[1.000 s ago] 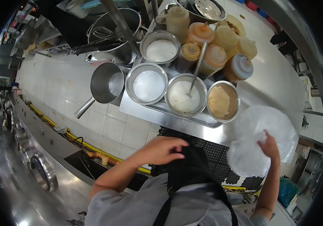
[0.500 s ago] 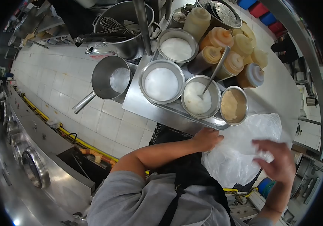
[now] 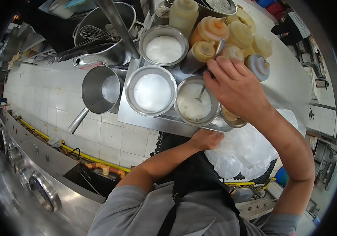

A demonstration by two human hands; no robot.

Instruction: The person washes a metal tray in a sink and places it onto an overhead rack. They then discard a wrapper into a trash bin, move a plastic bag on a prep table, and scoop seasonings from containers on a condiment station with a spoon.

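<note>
My right hand [image 3: 237,86] is closed around the handle of a metal spoon [image 3: 220,46]. The spoon's lower end rests in white grainy contents inside a steel bowl [image 3: 179,112]. Below the tray edge, my left hand [image 3: 206,139] is closed at the near edge of a clear plastic bag [image 3: 247,147]; the fingertips are partly hidden. Left of the spoon's bowl sits another steel bowl [image 3: 129,92] of white grains, with a similar steel bowl [image 3: 143,43] behind it. A small steel cup [image 3: 237,122] with tan powder is mostly covered by my right forearm.
Several squeeze bottles [image 3: 212,31] crowd the back of the steel counter [image 3: 284,74]. A saucepan [image 3: 91,92] stands at the left, handle outward. Behind it is a large pot [image 3: 117,51] holding a whisk [image 3: 95,33]. A metal post [image 3: 119,27] rises beside the bowls.
My right hand has moved from above the plastic bag up and left to the spoon and taken hold of its handle. My left hand stays at the bag. The view has shifted slightly.
</note>
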